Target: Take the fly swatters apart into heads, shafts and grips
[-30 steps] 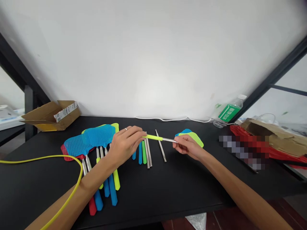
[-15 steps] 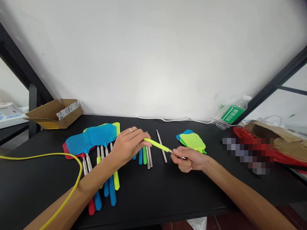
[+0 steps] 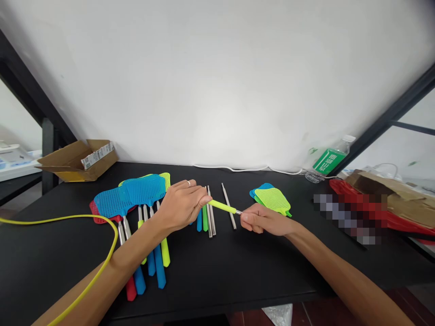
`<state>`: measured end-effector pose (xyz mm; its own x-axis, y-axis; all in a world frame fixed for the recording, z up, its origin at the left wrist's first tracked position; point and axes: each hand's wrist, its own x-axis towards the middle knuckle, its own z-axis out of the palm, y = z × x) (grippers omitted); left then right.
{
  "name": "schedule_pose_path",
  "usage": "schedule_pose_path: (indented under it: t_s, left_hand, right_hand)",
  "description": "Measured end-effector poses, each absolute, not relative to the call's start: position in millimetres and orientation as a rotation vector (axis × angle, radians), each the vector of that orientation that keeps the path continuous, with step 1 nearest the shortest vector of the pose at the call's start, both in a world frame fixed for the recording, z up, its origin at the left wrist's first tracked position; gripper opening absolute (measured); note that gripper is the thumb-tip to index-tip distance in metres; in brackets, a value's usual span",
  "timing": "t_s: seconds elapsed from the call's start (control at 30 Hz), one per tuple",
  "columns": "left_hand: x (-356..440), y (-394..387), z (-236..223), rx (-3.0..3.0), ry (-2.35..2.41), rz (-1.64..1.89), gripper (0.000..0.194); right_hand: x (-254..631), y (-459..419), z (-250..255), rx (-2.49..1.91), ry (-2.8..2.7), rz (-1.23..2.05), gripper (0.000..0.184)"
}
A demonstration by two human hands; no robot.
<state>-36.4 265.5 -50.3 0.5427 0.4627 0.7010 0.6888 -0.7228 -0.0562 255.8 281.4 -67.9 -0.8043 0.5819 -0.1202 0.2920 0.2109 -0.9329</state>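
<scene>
My left hand (image 3: 183, 203) is closed around one end of a yellow-green fly swatter handle (image 3: 222, 206). A short metal rod (image 3: 238, 212) runs from the handle's other end into the closed fingers of my right hand (image 3: 260, 219), which hide the rest of it. Several metal rods (image 3: 211, 217) lie on the table beyond the handle, with one rod (image 3: 229, 206) apart from them. Blue and green handles (image 3: 205, 219) lie partly behind my left hand. To the right rest loose swatter heads, a yellow-green one (image 3: 273, 200) on top.
Several fly swatters with blue heads (image 3: 144, 189) on top lie on the black table (image 3: 217, 276) at left, partly under my left forearm. Behind them is an open cardboard box (image 3: 78, 160). A yellow cable (image 3: 110, 253) crosses my left arm. A plastic bottle (image 3: 329, 160) leans at back right.
My right hand has closed more fully over the metal rod, so its far end no longer shows. Both hands still hold the piece, which has shifted slightly.
</scene>
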Motion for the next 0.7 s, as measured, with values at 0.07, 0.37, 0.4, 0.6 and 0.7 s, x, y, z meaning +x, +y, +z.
schedule_pose_path:
  t_s: [0.07, 0.37, 0.4, 0.6, 0.7]
  left_hand:
    - [-37, 267, -54, -2.462, -0.983, -1.004, 0.045]
    - [-49, 272, -56, -2.41, -1.293, -1.279, 0.056]
    - [-51, 272, -55, -2.411, -1.324, -1.297, 0.056]
    - [-53, 270, -52, -2.448, -1.441, -1.217, 0.044]
    - [-53, 270, -51, -2.371, -1.531, -1.253, 0.032]
  right_hand:
    - [255, 282, -66, -0.866, -2.272, 1.486, 0.05]
    - [262, 288, -64, -1.052, -2.279, 0.691, 0.033]
    - [264, 289, -63, -1.064, -2.268, 0.679, 0.031]
    - [270, 292, -67, -1.036, -2.108, 1.027, 0.033]
    - [269, 293, -71, -0.9, -1.935, 1.285, 0.038]
